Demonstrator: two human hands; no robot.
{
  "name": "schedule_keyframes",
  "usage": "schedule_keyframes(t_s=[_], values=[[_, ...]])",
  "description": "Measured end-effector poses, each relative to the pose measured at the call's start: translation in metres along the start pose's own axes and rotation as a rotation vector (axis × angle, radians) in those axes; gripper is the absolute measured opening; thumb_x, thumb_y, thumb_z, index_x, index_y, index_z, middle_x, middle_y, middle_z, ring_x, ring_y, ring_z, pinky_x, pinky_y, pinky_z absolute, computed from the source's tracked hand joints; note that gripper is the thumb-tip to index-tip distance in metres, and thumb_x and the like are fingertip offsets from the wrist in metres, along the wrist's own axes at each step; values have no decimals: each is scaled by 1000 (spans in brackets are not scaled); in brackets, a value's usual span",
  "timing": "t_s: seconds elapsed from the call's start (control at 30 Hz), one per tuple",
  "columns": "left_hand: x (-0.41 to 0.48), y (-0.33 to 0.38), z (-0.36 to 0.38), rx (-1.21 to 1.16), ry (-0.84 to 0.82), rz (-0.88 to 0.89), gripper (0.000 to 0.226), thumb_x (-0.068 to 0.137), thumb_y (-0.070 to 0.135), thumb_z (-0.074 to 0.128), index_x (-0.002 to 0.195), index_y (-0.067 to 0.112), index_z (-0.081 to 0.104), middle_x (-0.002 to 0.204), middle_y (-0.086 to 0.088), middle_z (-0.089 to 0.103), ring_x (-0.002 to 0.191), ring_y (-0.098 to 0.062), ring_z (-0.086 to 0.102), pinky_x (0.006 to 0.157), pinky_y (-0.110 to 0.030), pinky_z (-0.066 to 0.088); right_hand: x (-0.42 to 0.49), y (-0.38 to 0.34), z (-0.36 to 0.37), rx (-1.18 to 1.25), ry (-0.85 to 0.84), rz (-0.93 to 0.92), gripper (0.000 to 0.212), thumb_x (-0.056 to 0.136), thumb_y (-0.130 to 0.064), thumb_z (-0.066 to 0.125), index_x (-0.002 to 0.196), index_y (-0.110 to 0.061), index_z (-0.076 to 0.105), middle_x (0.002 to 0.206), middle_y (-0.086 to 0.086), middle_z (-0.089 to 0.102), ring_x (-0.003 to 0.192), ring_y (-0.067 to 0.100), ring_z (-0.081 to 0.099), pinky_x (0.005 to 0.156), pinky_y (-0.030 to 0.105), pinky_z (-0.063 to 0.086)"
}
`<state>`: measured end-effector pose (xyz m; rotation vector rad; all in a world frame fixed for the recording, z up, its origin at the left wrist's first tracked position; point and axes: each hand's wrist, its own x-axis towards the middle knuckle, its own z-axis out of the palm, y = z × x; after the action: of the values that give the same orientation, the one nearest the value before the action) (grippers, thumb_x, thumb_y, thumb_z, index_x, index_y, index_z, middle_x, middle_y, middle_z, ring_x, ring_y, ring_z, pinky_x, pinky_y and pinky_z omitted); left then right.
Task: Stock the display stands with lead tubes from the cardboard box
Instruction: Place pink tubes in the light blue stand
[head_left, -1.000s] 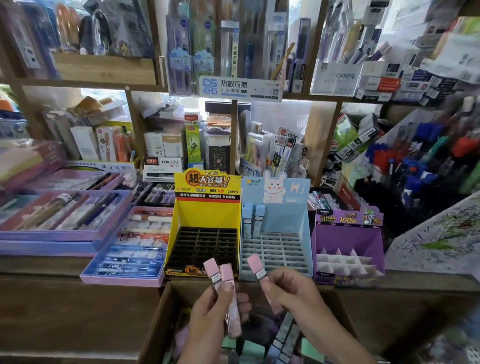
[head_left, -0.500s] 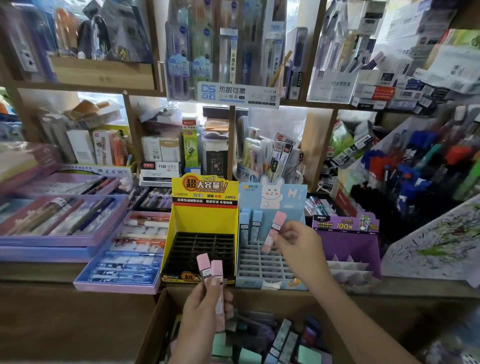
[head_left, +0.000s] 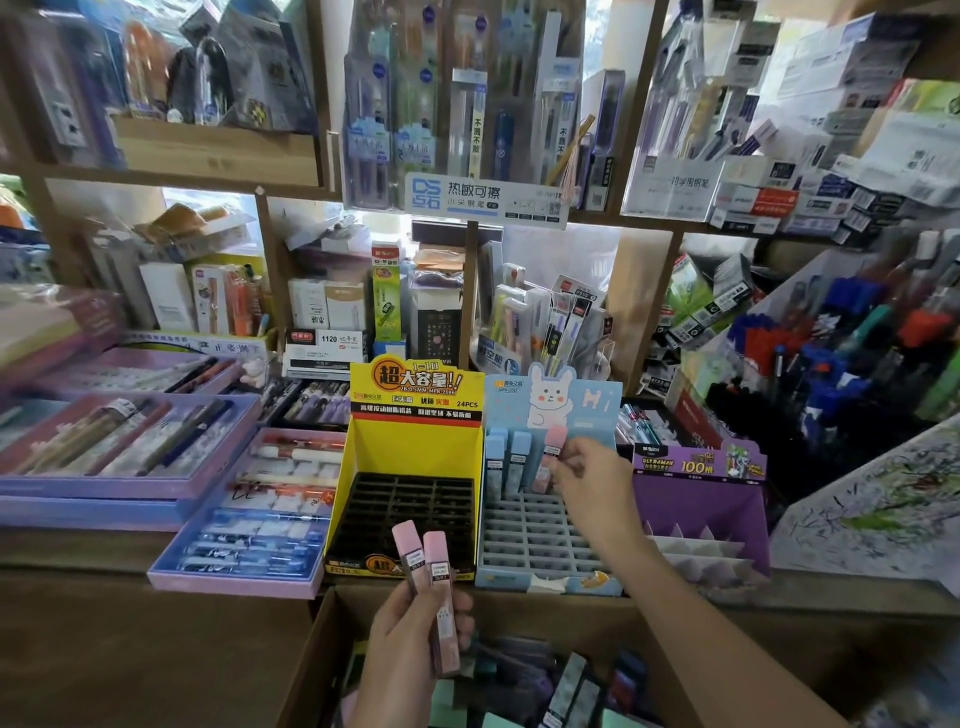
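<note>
My right hand (head_left: 584, 475) pinches a pink lead tube (head_left: 553, 447) at the back row of the blue rabbit display stand (head_left: 535, 540), right beside two blue tubes (head_left: 509, 460) standing there. My left hand (head_left: 410, 639) grips two pink lead tubes (head_left: 434, 577) upright over the open cardboard box (head_left: 322, 660), in front of the yellow display stand (head_left: 415, 441) with its black grid. More tubes (head_left: 566, 686) lie inside the box.
A purple display stand (head_left: 698, 512) with white dividers sits right of the blue one. Trays of pens (head_left: 249, 525) fill the counter to the left. Shelves packed with stationery rise behind, and a rack of pens (head_left: 852, 358) leans at the right.
My right hand carried its pink tube up from over the box to the blue stand's back row. My left hand stayed low with its two tubes.
</note>
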<state>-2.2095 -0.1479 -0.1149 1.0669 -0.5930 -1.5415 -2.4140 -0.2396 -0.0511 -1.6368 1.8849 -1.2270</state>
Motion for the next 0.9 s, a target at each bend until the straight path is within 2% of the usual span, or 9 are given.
schedule_keyframes(t_s=[0.07,0.17,0.23,0.37,0.5,0.6,0.77,0.83,0.9], values=[[-1,1,0,-1,-3,5,15,100,0,52,107,-2,65,68,-21,69,51,-25,61,44,-29,51,2,1,1,-4,-18,-6,11,97,-8,68,86,-12,67,77,3,70,74,14,69,72,34,57],[-2,1,0,-9,-9,9,14,100,0,52,105,-2,65,68,-22,69,49,-25,62,43,-28,51,5,1,2,-71,-46,-30,19,95,-12,71,81,-23,64,73,-9,68,73,8,67,66,25,50],[-1,0,-1,-10,-14,7,15,100,1,52,107,-2,65,69,-22,69,50,-25,62,43,-29,52,8,2,5,-98,-60,-26,18,94,-14,73,81,-23,65,72,-12,66,74,9,67,65,25,47],[1,-3,-3,-5,-26,11,16,100,3,53,112,1,64,76,-24,71,55,-27,65,49,-32,53,10,3,9,-31,-75,39,9,93,-12,74,85,-14,70,76,0,72,75,15,69,72,31,55],[1,-7,-4,14,-33,27,20,99,6,56,117,1,64,85,-27,73,63,-29,67,58,-36,54,9,6,13,-34,-66,57,13,93,-13,74,82,-11,70,72,0,70,71,14,66,68,27,47],[-1,-8,-3,23,-45,37,22,99,8,57,119,3,64,90,-27,75,66,-28,69,59,-36,55,9,6,15,-34,-67,54,12,94,-13,73,85,-7,73,72,1,70,71,15,66,71,27,48],[-3,-7,-2,42,-51,43,19,98,13,60,114,7,67,96,-24,76,69,-26,72,66,-38,55,3,6,13,-66,-50,53,14,96,-12,71,101,0,75,88,10,75,85,22,70,79,33,56],[-4,-7,-2,54,-51,48,20,96,16,62,113,7,68,97,-22,77,71,-26,73,66,-38,55,-3,5,9,-100,-20,45,12,96,-10,69,106,-4,74,89,3,73,85,16,68,74,23,53],[-5,-8,-2,65,-50,51,24,93,20,64,114,9,68,98,-21,77,72,-26,73,65,-37,55,-12,2,4,-69,-6,26,7,96,-11,69,100,-13,73,81,-10,69,76,4,65,63,11,46]])
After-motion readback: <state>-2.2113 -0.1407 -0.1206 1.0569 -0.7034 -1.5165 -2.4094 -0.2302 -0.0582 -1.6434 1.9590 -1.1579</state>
